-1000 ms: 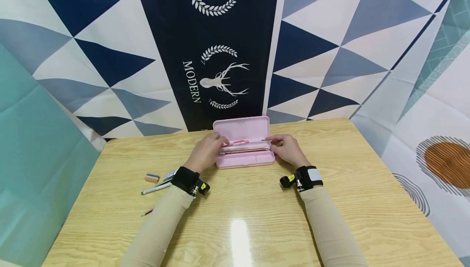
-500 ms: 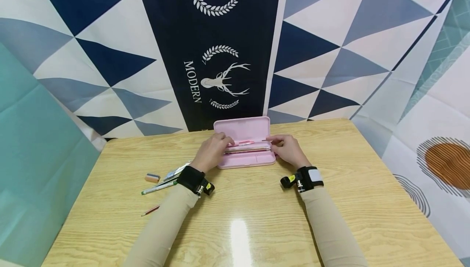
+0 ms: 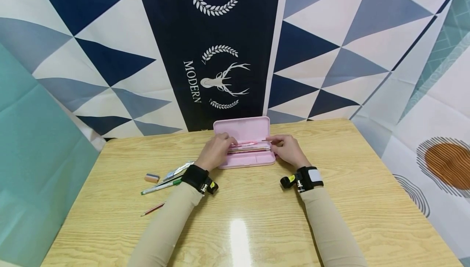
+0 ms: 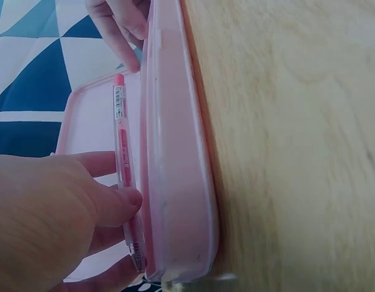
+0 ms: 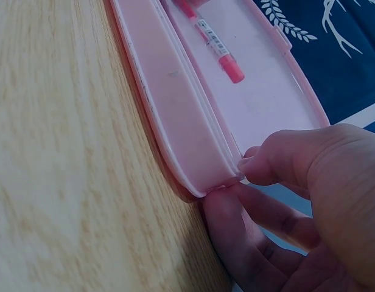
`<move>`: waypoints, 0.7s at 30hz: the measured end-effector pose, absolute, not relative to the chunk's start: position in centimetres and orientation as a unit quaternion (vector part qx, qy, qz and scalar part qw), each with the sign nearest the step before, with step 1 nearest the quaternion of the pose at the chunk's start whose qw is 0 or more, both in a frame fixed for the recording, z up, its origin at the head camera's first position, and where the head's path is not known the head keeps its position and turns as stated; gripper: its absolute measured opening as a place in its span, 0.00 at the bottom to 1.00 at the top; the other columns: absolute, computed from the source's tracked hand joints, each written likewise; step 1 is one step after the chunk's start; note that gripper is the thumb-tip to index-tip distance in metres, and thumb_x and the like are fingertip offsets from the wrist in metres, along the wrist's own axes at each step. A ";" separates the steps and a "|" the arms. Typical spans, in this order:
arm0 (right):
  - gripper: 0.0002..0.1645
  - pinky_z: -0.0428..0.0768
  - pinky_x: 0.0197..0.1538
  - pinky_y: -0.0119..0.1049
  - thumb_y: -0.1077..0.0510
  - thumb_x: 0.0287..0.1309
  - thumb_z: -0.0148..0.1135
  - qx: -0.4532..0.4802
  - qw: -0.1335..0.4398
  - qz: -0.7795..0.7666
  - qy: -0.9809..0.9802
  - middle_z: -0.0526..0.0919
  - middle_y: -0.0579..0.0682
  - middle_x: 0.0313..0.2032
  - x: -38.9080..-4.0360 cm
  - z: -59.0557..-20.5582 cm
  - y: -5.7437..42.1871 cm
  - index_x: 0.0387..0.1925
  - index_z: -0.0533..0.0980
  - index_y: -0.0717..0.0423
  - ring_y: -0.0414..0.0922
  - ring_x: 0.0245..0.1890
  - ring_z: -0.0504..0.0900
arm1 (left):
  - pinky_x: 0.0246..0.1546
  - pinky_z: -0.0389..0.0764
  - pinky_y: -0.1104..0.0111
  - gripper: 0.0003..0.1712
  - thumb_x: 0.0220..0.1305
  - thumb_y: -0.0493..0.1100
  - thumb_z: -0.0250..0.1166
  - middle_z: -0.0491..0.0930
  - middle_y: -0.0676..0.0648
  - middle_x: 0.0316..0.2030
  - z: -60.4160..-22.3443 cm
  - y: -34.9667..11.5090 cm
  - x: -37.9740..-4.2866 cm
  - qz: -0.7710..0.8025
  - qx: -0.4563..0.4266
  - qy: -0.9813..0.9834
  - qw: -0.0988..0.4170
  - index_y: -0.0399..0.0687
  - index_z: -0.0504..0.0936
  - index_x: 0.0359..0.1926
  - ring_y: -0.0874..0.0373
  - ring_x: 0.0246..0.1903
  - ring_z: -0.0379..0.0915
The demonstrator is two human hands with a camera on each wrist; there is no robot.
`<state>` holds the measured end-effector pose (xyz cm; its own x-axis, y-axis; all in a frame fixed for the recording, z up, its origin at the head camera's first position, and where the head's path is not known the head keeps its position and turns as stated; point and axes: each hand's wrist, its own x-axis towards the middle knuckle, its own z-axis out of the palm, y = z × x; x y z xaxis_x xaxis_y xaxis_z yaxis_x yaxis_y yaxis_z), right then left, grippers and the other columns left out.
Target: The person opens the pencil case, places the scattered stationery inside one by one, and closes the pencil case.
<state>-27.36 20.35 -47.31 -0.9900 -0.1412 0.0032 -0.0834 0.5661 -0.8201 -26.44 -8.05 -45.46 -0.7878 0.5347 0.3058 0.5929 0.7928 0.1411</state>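
Observation:
A pink pencil case (image 3: 241, 127) lies at the back of the table with its lid raised against the patterned cloth. My left hand (image 3: 214, 151) is over the case's left part and holds a clear pen (image 4: 122, 146) with a pink end between thumb and fingers. In the left wrist view this pen runs along the case, just inside its front wall. Several long, thin pencils or pens (image 3: 251, 150) lie in the case. My right hand (image 3: 288, 150) pinches the case's right end, thumb at the rim and fingers on the outside (image 5: 227, 222).
Left of the left wrist, an orange-and-blue eraser (image 3: 152, 178), a green-ended pen (image 3: 156, 189) and several other pens lie on the wooden table (image 3: 271, 222). A red pencil (image 3: 152, 209) lies nearer the front, partly behind the left sleeve. Patterned cloth (image 3: 308, 54) hangs behind the table.
My left hand has slid a little to the right over the case, and the pink pen has shifted right with it. The right hand stays at the case's end.

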 end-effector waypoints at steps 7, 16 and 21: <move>0.19 0.83 0.27 0.31 0.62 0.62 0.62 -0.060 0.031 -0.456 0.887 0.86 0.60 0.46 -27.3 -47.3 20.3 0.54 0.83 0.52 0.48 0.33 0.82 | 0.42 0.84 0.59 0.20 0.56 0.29 0.67 0.80 0.47 0.39 -45.9 -7.7 -26.6 -0.124 -0.301 -0.938 0.119 0.51 0.85 0.48 0.53 0.39 0.77; 0.19 0.84 0.28 0.32 0.62 0.62 0.62 -0.050 0.041 -0.459 0.886 0.85 0.59 0.47 -27.4 -47.3 20.2 0.54 0.83 0.51 0.49 0.36 0.81 | 0.41 0.84 0.61 0.17 0.59 0.30 0.65 0.80 0.49 0.37 -46.4 -7.6 -26.9 -0.122 -0.297 -0.940 0.118 0.51 0.86 0.47 0.55 0.38 0.76; 0.19 0.84 0.28 0.31 0.62 0.62 0.62 -0.048 0.043 -0.464 0.883 0.85 0.60 0.46 -27.3 -47.3 20.2 0.54 0.83 0.52 0.49 0.35 0.82 | 0.41 0.83 0.62 0.18 0.60 0.30 0.66 0.80 0.49 0.37 -46.6 -7.5 -27.0 -0.112 -0.294 -0.942 0.117 0.52 0.86 0.48 0.55 0.38 0.76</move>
<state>-27.33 20.19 -47.28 -0.9917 -0.1252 -0.0306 -0.0458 0.5642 -0.8244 -27.04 -7.50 -46.56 -0.7993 0.5280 0.2870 0.5807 0.8015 0.1426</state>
